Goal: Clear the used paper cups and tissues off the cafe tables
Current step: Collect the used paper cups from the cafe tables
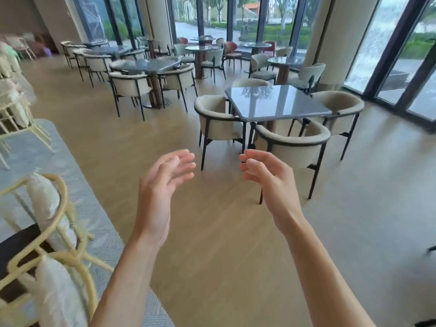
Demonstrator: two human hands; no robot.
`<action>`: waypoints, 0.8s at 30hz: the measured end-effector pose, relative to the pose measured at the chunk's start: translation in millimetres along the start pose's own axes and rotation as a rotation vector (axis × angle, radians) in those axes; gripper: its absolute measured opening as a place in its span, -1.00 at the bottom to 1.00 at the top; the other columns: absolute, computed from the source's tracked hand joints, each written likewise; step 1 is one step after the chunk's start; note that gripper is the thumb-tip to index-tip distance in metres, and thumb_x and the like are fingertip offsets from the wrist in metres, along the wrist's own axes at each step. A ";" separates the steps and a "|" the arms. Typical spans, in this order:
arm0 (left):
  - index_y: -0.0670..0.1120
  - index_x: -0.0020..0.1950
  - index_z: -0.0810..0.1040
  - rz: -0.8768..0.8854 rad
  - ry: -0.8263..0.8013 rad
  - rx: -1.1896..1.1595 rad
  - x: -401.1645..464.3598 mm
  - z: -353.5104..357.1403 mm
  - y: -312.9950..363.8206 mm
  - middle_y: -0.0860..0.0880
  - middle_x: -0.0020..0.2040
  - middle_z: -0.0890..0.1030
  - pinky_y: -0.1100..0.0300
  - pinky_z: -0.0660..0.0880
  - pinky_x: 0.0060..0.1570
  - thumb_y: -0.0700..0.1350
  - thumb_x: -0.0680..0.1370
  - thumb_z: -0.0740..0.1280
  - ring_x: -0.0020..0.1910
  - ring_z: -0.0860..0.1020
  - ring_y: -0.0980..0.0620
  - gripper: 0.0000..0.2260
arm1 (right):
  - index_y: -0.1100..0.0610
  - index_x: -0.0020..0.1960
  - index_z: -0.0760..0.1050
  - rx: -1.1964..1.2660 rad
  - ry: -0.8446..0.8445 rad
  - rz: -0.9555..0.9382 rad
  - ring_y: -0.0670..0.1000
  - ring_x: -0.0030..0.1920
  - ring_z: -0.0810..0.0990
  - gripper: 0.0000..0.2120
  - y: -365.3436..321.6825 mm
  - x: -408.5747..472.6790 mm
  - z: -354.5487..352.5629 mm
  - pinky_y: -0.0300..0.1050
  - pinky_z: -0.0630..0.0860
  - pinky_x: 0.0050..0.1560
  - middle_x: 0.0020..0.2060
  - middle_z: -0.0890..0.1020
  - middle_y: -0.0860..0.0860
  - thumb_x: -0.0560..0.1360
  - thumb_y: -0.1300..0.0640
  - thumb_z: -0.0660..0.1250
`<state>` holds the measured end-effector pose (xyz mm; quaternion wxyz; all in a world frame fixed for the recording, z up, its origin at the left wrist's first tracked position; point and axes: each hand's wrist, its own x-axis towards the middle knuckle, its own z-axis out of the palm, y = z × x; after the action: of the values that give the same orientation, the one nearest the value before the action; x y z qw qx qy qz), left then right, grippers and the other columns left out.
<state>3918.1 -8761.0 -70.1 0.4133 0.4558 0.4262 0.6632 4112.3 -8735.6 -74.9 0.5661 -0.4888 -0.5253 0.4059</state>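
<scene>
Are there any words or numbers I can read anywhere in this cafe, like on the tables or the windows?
None: no word, number or sign can be read anywhere.
The nearest grey table shows only reflections on its top.
The far tables are too blurred to tell.
The windows show only trees and a path.
Both hands are bare and hold nothing.

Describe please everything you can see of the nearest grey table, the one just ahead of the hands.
The table has a glossy grey top, stone-like in look, roughly square with rounded corners, and it mirrors the windows. It stands level on the wooden floor on a dark central post, mostly hidden. Four beige curved-back chairs with thin black legs are tucked around it, one at each side; whether they touch it cannot be told. No cup or tissue shows on its top. Both hands are apart from it, nearer the camera.
</scene>
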 end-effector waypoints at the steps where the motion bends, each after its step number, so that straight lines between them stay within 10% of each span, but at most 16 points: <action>1: -0.17 0.14 0.64 0.004 0.021 -0.002 19.9 -2.7 -2.5 -0.15 0.12 0.70 -0.12 0.54 0.25 -0.05 0.55 0.23 0.16 0.65 -0.13 -0.69 | 0.01 0.12 0.66 0.012 -0.014 -0.002 0.06 0.04 0.69 -0.68 0.1 23.3 7.3 0.20 0.56 0.25 0.01 0.73 -0.07 0.42 -0.01 0.31; 14: -0.16 0.22 0.63 0.105 0.044 0.007 381.7 -44.0 -81.0 -0.13 0.16 0.70 -0.19 0.52 0.27 -0.03 0.56 0.21 0.18 0.64 -0.13 -0.65 | 0.01 0.30 0.58 0.071 -0.151 -0.005 -0.09 0.17 0.65 -0.63 57.4 358.8 163.0 -0.01 0.56 0.28 0.15 0.69 -0.05 0.55 -0.08 0.33; 24: -0.12 0.15 0.65 0.232 -0.010 0.021 655.9 -31.2 -89.5 -0.09 0.12 0.71 -0.19 0.52 0.26 -0.03 0.56 0.22 0.16 0.65 -0.10 -0.69 | -0.11 0.24 0.61 0.093 -0.098 -0.104 -0.12 0.13 0.67 -0.66 42.1 614.6 246.0 0.19 0.48 0.35 0.13 0.70 -0.11 0.50 -0.15 0.31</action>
<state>3743.2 -8126.1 4.2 0.3311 0.5096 0.3756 0.6997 3943.6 -8098.2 -1.8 0.5821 -0.4137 -0.5574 0.4235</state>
